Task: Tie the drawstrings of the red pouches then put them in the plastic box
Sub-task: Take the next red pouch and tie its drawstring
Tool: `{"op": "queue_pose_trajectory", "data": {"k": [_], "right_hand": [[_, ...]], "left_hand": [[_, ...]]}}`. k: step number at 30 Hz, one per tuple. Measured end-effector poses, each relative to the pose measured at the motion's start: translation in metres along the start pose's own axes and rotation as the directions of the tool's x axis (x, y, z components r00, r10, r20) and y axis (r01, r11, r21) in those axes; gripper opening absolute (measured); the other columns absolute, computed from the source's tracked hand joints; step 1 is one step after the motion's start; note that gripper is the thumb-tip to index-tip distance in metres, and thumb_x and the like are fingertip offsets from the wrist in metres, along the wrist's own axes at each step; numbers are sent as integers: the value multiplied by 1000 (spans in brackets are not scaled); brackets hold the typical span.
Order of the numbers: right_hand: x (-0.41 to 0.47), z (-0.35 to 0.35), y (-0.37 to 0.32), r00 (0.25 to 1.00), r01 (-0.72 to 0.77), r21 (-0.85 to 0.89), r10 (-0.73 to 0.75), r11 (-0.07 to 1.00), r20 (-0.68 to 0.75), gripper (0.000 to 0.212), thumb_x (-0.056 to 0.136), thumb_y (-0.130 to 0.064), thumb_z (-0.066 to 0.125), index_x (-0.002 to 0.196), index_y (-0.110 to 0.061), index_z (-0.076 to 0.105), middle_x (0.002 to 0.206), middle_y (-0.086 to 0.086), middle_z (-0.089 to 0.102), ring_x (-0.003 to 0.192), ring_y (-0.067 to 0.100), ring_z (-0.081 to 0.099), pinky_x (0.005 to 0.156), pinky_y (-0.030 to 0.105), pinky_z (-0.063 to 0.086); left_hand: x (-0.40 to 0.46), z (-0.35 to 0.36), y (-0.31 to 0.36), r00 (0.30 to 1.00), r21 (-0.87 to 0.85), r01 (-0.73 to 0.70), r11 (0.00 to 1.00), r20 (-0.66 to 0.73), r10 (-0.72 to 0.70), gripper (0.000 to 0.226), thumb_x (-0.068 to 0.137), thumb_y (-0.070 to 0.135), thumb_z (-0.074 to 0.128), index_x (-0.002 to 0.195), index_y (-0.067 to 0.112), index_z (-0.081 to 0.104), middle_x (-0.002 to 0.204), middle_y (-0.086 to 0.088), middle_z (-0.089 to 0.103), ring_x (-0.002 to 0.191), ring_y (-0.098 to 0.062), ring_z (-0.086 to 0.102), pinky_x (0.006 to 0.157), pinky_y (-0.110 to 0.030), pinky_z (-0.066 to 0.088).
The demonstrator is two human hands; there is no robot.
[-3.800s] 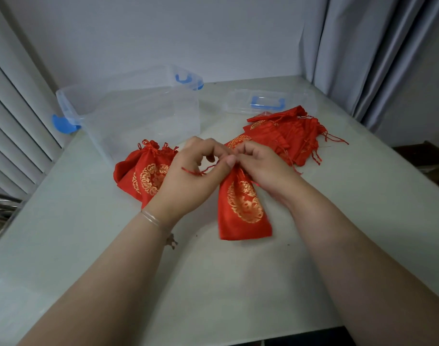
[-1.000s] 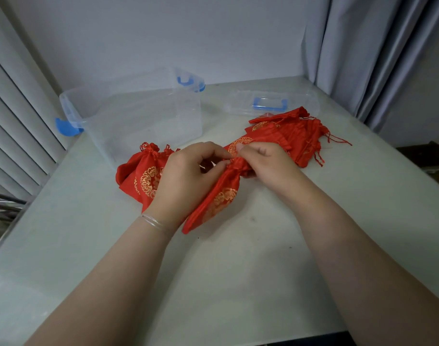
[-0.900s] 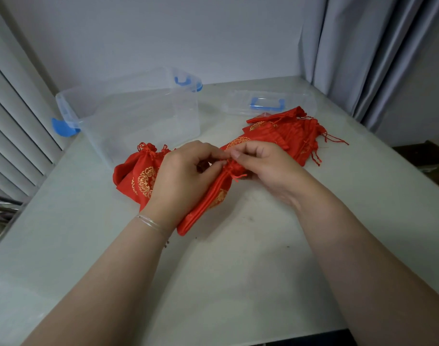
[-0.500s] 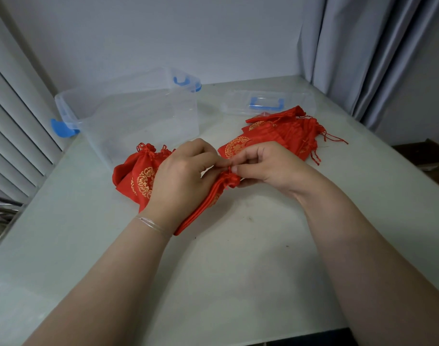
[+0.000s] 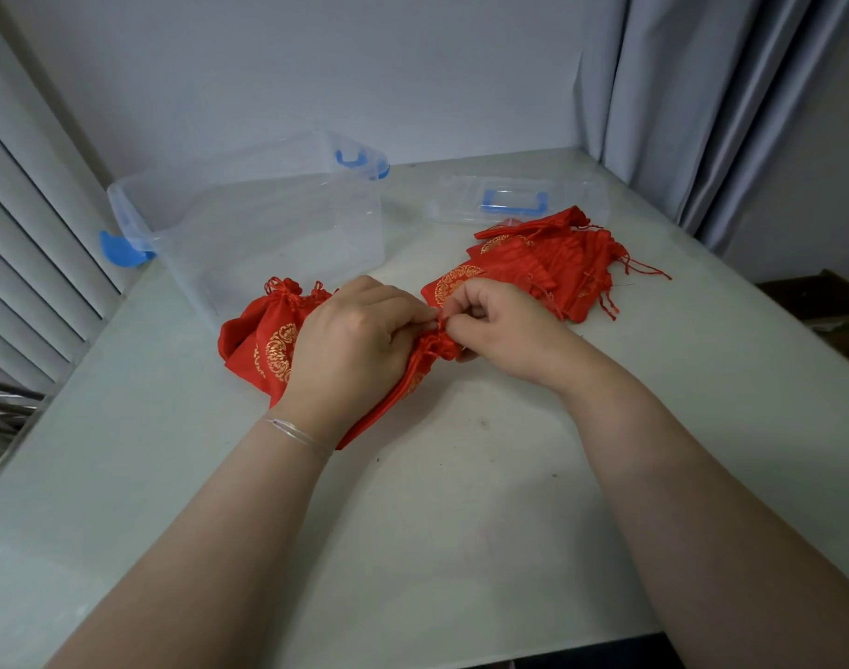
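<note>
Left hand [image 5: 350,340] covers most of the held pouch [image 5: 413,374] and part of the tied pouches [image 5: 263,340] behind it; drawstring at pinched neck too small to resolve; both forearms cut off at bottom edge.

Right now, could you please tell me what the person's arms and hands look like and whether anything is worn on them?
Both forearms are bare, with no sleeves in view. The left hand has a thin, silvery bracelet of fine strands around its wrist. The right hand and its wrist carry nothing that shows: no ring, watch or glove. No rings show on the left hand's fingers either.
</note>
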State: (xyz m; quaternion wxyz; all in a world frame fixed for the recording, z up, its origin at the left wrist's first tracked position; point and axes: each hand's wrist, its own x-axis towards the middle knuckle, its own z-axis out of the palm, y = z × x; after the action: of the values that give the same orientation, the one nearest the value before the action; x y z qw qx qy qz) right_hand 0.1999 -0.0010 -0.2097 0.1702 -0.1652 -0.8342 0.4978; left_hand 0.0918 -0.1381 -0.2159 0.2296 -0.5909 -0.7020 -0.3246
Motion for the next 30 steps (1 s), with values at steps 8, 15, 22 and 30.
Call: {"op": "queue_pose_trajectory", "data": {"k": [8,15,22,30], "right_hand": [[2,1,5,994,-5,-156,-11,988,-104,15,89,-15,54,81,-26,49,79,2,64,68,15,67,69,48,56],[4,-1,11,956,218,-212,-252,953,-150,13,91,-16,54,91,-29,54,74,-2,62,68,10,61,71,40,50],[15,-3,23,937,117,-152,-160,981,-310,17,86,-25,64,102,-26,60,80,-16,63,72,-1,57,74,27,49],[29,-17,53,832,-317,-435,26,843,-555,37,89,-38,57,123,-24,55,127,8,48,117,32,42,97,37,37]], "left_hand": [[1,2,-3,994,-29,81,996,74,-79,14,85,17,59,94,14,70,99,7,73,96,-17,67,75,-37,54],[3,-3,1,898,-300,412,860,295,-327,21,88,30,64,98,31,45,95,15,66,72,-4,62,69,-29,52],[5,-8,-5,872,-255,487,835,86,-482,22,84,25,67,82,24,45,74,12,54,67,-4,48,64,-19,39],[-4,1,-59,821,321,569,757,-259,-508,14,89,27,56,88,13,56,86,-12,58,88,-35,51,75,-39,31]]}}
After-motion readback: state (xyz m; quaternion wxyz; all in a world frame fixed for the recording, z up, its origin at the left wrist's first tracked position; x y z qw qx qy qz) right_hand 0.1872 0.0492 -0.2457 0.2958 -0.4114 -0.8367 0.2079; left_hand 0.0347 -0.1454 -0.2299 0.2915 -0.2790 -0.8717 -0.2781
